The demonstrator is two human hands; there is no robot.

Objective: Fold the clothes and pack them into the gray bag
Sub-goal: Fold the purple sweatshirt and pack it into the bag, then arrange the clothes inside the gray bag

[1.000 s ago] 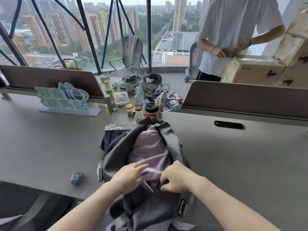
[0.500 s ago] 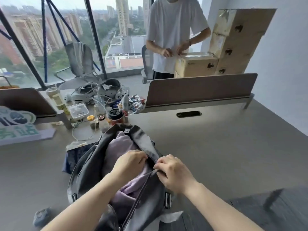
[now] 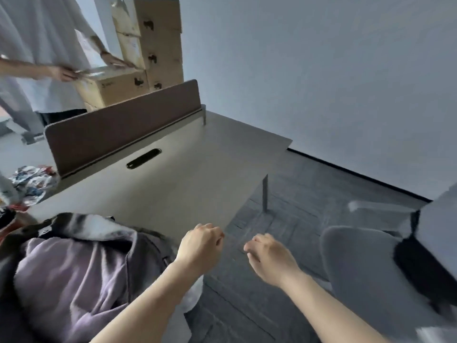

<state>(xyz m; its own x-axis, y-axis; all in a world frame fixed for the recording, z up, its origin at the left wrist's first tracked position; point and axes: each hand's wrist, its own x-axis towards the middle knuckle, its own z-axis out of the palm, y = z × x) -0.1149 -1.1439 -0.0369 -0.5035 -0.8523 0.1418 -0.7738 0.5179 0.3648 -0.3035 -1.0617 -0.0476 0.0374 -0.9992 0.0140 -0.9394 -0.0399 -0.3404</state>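
A person's two bare hands hang in the air past the near edge of a gray desk, over dark gray carpet. The left hand sits just beyond the desk's edge with its fingers curled loosely inward, gripping nothing. The right hand, a short way to its right and apart from it, is likewise half-curled and empty, knuckles up.

At lower left the gray bag lies open on the desk, its dark rim and a strap buckle showing. A lilac garment fills its mouth, bunched and creased inside the opening; the left forearm crosses just in front of the bag's right side. Whether the forearm touches the bag cannot be told through the motion blur.

A brown divider panel runs along the far side of the desk, with a black cable slot set in the desktop just before it. A heap of colorful wrappers lies at the left edge. Behind the panel a second person in a white T-shirt has both hands on a cardboard box, beside a stack of cardboard boxes against the pale wall. At right stands a gray office chair, blurred.
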